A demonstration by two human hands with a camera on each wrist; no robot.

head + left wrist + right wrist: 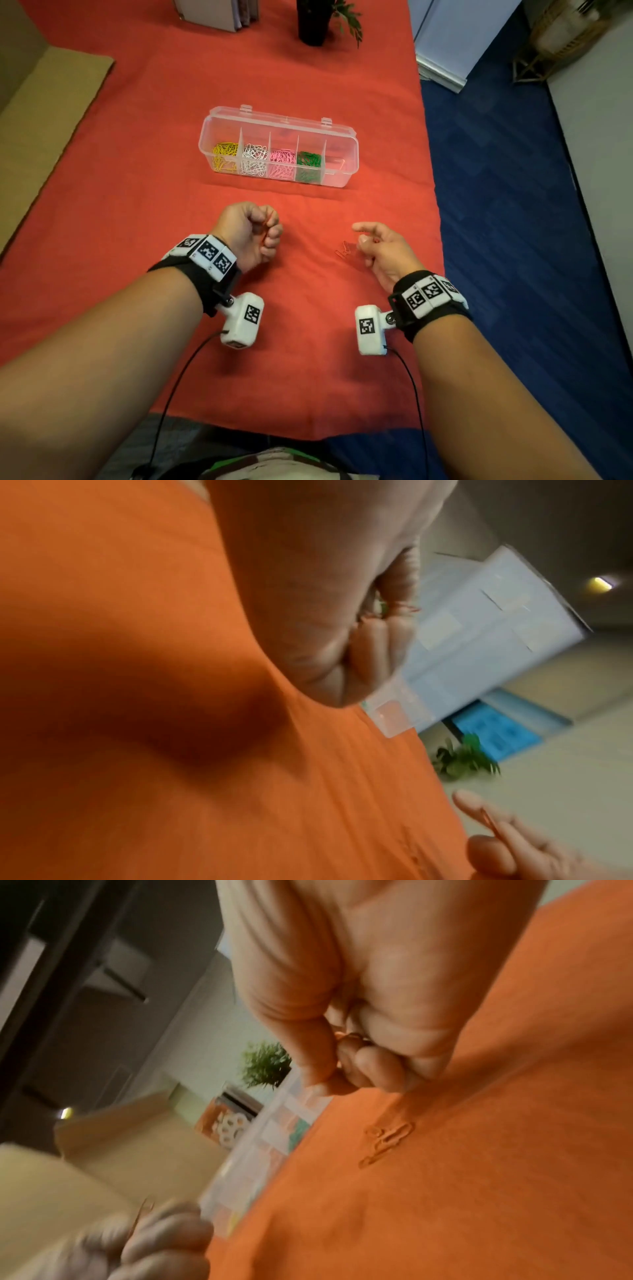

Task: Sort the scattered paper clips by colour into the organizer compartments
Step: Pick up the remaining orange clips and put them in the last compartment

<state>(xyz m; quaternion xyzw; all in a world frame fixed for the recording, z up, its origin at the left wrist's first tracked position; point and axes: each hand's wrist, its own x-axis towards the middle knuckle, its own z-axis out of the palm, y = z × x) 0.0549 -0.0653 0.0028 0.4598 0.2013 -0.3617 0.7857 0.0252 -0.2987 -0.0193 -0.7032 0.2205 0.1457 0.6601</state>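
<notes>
A clear organizer point(346, 173) stands mid-table on the orange cloth. Left to right its compartments hold yellow point(224, 156), white point(254, 159), pink point(282, 163) and green point(308, 166) clips; the rightmost holds a few orange ones. My left hand point(260, 229) is curled into a fist round several orange clips point(269, 219), near the organizer's front. My right hand point(368, 240), index finger extended, pinches an orange clip point(490, 829) and keeps another in its curled fingers point(349, 1037). A few loose orange clips point(342, 253) point(387, 1139) lie on the cloth just left of it.
A black plant pot point(313, 24) and standing binders point(219, 13) sit at the table's far end. Cardboard point(41, 113) lies along the left side. The table's right edge drops to blue floor point(513, 205), with a white cabinet point(455, 37) beyond.
</notes>
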